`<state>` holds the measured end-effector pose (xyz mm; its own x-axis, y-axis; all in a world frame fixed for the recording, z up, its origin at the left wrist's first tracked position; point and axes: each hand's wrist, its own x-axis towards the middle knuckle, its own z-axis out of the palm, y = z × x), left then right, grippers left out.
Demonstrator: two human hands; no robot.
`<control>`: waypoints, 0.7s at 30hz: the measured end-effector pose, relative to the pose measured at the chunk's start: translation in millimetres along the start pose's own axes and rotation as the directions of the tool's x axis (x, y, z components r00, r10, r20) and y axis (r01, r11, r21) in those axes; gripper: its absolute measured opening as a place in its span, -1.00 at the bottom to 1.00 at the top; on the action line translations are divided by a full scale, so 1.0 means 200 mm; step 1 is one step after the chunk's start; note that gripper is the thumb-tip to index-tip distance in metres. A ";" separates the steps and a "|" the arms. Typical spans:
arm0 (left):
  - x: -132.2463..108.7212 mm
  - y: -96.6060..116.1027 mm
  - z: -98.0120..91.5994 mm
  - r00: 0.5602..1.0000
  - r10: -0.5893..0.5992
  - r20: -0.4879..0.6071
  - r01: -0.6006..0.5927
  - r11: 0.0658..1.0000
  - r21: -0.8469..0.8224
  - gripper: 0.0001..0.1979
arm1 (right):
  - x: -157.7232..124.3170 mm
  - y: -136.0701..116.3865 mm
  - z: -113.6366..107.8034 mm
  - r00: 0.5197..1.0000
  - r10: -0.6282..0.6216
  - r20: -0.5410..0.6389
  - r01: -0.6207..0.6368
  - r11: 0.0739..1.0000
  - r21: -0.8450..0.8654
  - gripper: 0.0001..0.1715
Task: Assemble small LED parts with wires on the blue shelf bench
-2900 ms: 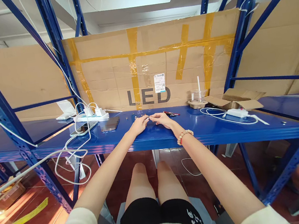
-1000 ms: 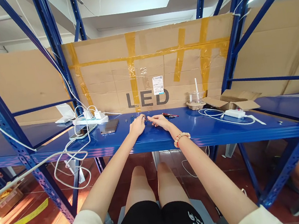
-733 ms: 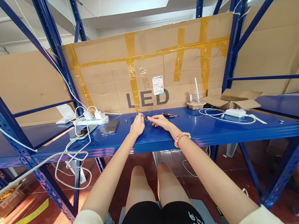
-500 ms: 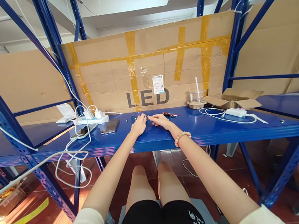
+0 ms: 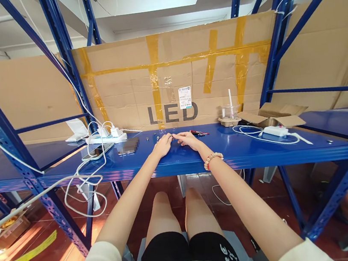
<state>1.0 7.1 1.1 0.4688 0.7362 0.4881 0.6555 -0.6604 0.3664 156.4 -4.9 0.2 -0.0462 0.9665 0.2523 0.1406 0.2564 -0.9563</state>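
Observation:
My left hand (image 5: 163, 145) rests on the blue shelf board (image 5: 225, 149), fingers curled and pressed together. My right hand (image 5: 187, 140), below a beaded bracelet (image 5: 213, 159), reaches in from the other side until its fingertips meet those of the left. Both hands are closed at the tips; anything pinched there is too small or hidden to name. Several tiny shiny bits, one of them a small metal piece (image 5: 148, 139), lie just left of and behind my left hand. Beyond my right hand lies a slim red and black tool (image 5: 199, 133), its kind unclear.
Left: a phone (image 5: 97, 152), a blurred dark object (image 5: 128, 146), a white power strip (image 5: 107, 138) and looping cables. Right: a plastic cup with straw (image 5: 229, 112), an opened carton (image 5: 275, 114) and a white adapter (image 5: 276, 131). Cardboard stands behind; blue posts flank me. Another person's leg shows far right.
The fingertips of my hands have come together, closing the small gap between them. The right index finger is less stretched out. Objects on the shelf stay put.

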 end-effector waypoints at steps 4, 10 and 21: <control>0.00 0.01 0.00 1.000 -0.016 -0.019 0.016 1.000 -0.005 -0.69 | -0.01 -0.01 0.00 1.000 -0.008 0.001 0.008 1.000 0.021 -0.61; -0.01 0.01 0.00 1.000 0.000 -0.012 -0.001 0.999 -0.053 -0.72 | -0.04 -0.03 0.00 1.000 -0.030 0.004 0.030 0.998 0.056 -0.63; -0.04 0.03 -0.03 0.994 0.105 0.010 -0.100 0.971 -0.218 -0.79 | -0.02 0.00 -0.01 0.998 -0.055 0.044 0.053 0.997 0.064 -0.63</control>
<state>-3.2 -3.3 4.3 0.5412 0.6642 0.5156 0.4606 -0.7472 0.4791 159.0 -8.6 -0.6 -0.0971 0.9495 0.2983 0.0744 0.3058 -0.9492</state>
